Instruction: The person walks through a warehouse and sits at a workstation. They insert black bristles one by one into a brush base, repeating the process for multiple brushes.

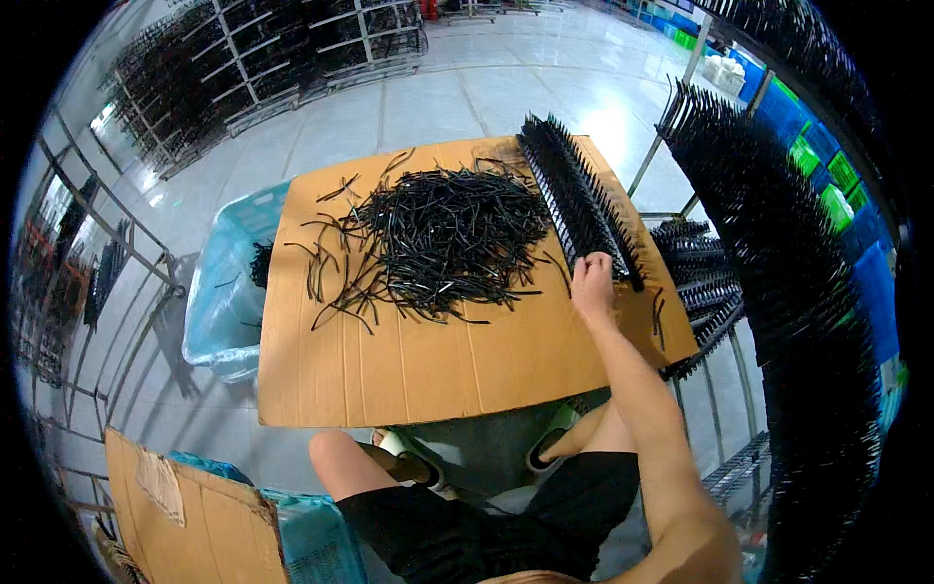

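Note:
My right hand reaches over the cardboard-topped table, its fingers closed on the near end of a long black rack lined with rows of short spikes. The rack lies lengthwise along the right side of the cardboard. To its left spreads a heap of thin black strips, slim and slightly curved, with loose ones scattered around the edges. A few more strips lie right of my hand. My left hand is not in view.
A light blue plastic-lined crate stands left of the table. Right of it, more spiked racks sit on a metal frame, with a tall hanging row beside them. Another cardboard sheet is at lower left. Loaded shelving stands far back.

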A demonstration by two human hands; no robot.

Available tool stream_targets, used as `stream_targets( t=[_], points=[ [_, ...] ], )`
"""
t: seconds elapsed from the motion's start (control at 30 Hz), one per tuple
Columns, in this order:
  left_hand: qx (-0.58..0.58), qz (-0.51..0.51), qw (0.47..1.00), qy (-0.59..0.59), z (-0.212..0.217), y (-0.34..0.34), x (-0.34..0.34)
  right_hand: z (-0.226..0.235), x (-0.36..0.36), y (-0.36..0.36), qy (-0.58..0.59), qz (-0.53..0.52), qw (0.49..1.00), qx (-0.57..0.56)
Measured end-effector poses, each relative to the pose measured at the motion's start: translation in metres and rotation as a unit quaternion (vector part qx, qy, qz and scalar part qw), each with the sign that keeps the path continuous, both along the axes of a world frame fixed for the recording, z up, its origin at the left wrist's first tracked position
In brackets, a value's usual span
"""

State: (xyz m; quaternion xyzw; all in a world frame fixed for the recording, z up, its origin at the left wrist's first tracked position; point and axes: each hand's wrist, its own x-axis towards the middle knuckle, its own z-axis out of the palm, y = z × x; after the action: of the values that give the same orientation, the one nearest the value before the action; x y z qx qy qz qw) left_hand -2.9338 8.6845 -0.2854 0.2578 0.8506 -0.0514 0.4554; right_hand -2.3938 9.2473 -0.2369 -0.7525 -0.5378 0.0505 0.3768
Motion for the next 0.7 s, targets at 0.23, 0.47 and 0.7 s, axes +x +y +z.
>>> stream_targets(
  t=[0.23, 0.47, 0.7],
  points=[
    [-0.012, -0.044, 0.999, -0.013, -0.018, -0.038, 0.007, 0.063, -0.041, -0.008, 0.37, 0.092, 0.895, 0.231],
    [0.202, -0.235, 0.951, 0.008, 0.034, 0.074, -0.009, 0.051, -0.052, -0.134, 0.452, 0.196, 0.864, 0.098],
    [0.549, -0.163, 0.82, 0.013, 0.147, 0.31, 0.036, -0.005, -0.026, -0.152, 0.554, 0.261, 0.786, -0.083]
  ],
)
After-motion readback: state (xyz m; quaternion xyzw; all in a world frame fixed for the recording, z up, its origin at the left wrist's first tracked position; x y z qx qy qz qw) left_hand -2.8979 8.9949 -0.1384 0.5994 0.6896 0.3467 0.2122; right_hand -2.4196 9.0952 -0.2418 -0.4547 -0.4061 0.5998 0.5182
